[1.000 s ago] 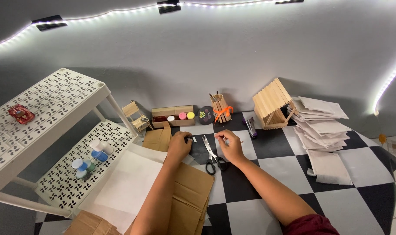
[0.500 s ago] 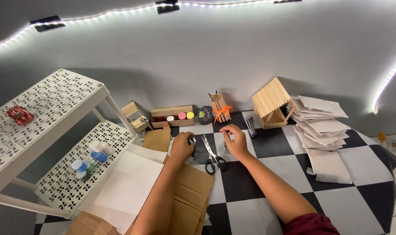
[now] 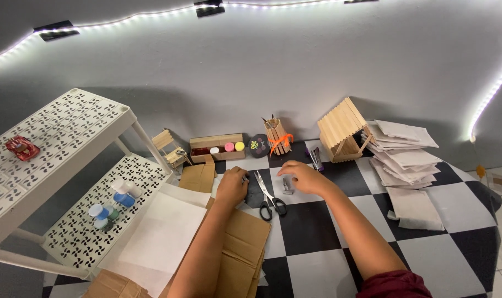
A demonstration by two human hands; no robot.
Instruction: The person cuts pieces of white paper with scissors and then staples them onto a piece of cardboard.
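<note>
Black-handled steel scissors [image 3: 268, 197]: one pair, flat on black-and-white checkered floor [image 3: 455, 204], between hands. Left hand [image 3: 232, 186] curled, contents unclear; right hand [image 3: 302, 177] loosely curled over small metal clip [image 3: 287, 186]. Grey wall, light strip. One stick house [image 3: 343, 130], one white two-tier shelf [image 3: 69, 165].

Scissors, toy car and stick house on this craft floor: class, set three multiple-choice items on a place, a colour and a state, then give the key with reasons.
1. Where do the scissors lie?
A. on the white shelf
B. on the checkered floor between the two hands
C. on the paper pile

2. What colour is the toy car on the shelf?
A. red
B. green
C. yellow

3. How do the scissors lie?
A. held in the right hand
B. blades apart, untouched
C. inside the stick house

Key: B, they lie between the left hand and right hand; A, its body is red; B, no fingers grip them.
</note>
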